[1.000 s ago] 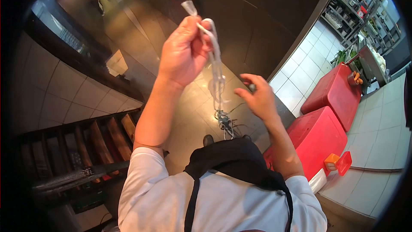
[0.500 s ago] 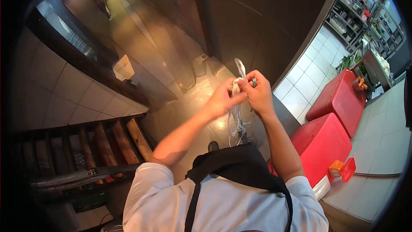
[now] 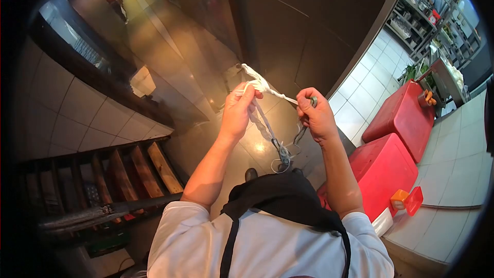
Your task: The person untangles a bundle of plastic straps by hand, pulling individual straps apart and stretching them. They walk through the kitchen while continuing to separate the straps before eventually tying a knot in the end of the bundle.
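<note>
Head cam: from apron, L hand at 11 o'clock, fingertips pinching white cord at its knotty bunch, 12 o'clock; R hand at 1, fingers curled round a strand, prob. to keep tension. Lower tangle too blurred to trace.

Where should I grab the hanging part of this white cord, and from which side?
Probably the straight stretch of white cord just below the left hand, coming from the right: that side looks open, while the lower end bunches into a tangle.
</note>
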A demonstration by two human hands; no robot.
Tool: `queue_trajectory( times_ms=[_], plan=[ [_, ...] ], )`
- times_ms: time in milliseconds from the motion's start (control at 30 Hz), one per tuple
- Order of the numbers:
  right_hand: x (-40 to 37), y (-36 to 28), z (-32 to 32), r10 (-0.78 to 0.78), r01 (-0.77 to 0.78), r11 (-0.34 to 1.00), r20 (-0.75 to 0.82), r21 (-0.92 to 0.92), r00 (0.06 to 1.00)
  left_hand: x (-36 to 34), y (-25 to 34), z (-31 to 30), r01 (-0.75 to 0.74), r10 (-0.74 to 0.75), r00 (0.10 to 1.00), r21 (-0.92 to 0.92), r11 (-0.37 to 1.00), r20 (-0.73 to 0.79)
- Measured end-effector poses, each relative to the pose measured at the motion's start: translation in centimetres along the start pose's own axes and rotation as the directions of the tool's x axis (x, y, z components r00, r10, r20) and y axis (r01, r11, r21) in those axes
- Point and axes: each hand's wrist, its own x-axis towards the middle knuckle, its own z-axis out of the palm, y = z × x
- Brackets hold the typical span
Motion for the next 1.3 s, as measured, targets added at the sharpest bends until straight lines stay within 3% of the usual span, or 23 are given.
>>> queue_trajectory(
  times_ms=[33,67,133,167,267,467,533,600,633,733,833,933,1033,1133,1300],
  plan=[
    [0.0,-0.1,0.5,-0.049,0.041,0.987,-0.048,-0.154,0.998,-0.1,0.2,0.2,0.004,-0.004,1.000,-0.021,1.000,-0.002],
    [0.1,0.1,1.0,-0.213,0.182,0.941,-0.081,-0.284,0.974,-0.2,0.4,0.4,0.008,-0.008,1.000,-0.040,0.999,-0.003],
    [0.1,0.6,2.2,-0.525,0.409,0.743,-0.083,-0.530,0.847,-0.5,0.7,0.6,0.039,-0.038,0.999,-0.069,0.997,0.010],
    [0.1,0.5,2.8,-0.581,0.462,0.727,-0.099,-0.508,0.808,-0.7,0.9,0.6,0.065,-0.064,0.998,-0.079,0.995,0.025],
    [-0.7,-0.1,3.9,-0.586,0.453,0.679,-0.055,-0.578,0.808,-1.2,1.1,0.7,0.128,-0.121,0.991,-0.113,0.985,0.064],
    [-1.0,0.0,5.6,-0.442,0.372,0.736,0.014,-0.566,0.897,-3.0,0.4,1.0,0.133,-0.119,0.983,-0.096,0.986,0.140],
    [-1.1,1.2,5.3,-0.467,0.409,0.633,0.097,-0.657,0.879,-3.9,0.3,1.6,-0.096,0.098,0.985,-0.025,0.995,0.142],
    [-1.7,1.1,6.0,-0.424,0.402,0.660,0.126,-0.635,0.897,-4.1,-0.8,0.8,-0.002,-0.001,0.987,0.015,1.000,0.159],
    [-2.0,1.0,6.0,-0.401,0.386,0.674,0.128,-0.630,0.907,-4.2,-1.2,0.5,-0.090,0.083,0.987,0.045,0.995,0.138],
    [-1.9,1.8,5.3,-0.301,0.342,0.750,0.168,-0.566,0.939,-4.6,-1.5,-1.4,0.101,-0.113,0.983,0.082,0.991,0.147],
    [-1.5,2.6,4.8,-0.283,0.294,0.834,0.096,-0.467,0.954,-4.9,-2.7,-2.6,0.166,-0.183,0.923,0.078,0.983,0.339],
    [-1.2,3.1,4.5,-0.283,0.238,0.801,0.003,-0.549,0.959,-5.9,-1.5,-2.5,0.315,-0.310,0.895,0.036,0.948,0.322],
    [-1.8,3.1,5.1,-0.289,0.277,0.642,0.109,-0.715,0.951,-6.6,-2.1,-2.5,0.367,-0.244,0.908,-0.363,0.857,0.341],
    [-0.4,5.8,2.8,-0.311,0.219,0.547,0.047,-0.808,0.949,-6.8,-1.7,-2.5,0.416,-0.226,0.874,-0.420,0.807,0.431],
    [1.6,10.6,-4.4,-0.404,0.028,0.498,-0.203,-0.867,0.892,-7.2,0.1,-3.6,0.456,-0.233,0.876,-0.566,0.687,0.423]
  ],
)
